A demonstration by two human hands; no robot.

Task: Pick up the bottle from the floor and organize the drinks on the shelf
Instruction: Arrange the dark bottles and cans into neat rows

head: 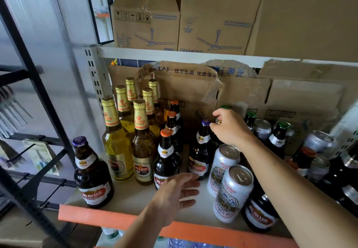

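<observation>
view: head, wide-angle | faces: forward and down | range: near the shelf (131,193) | edges: seemingly blurred

The right hand (230,126) curls over the top of a bottle (219,121). Only a glint of cap shows between its fingers, and the body below is lost in shadow. The left hand (178,191) covers the lower label of the orange-capped bottle (166,156). A can (233,193) and the right forearm hide the dark bottle's (259,213) neck. The far-right drinks (346,172) are smeared and cut by the edge. The cardboard boxes (222,15) are cropped at the top. The hanging goods (13,110) on the left are too blurred to name.
</observation>
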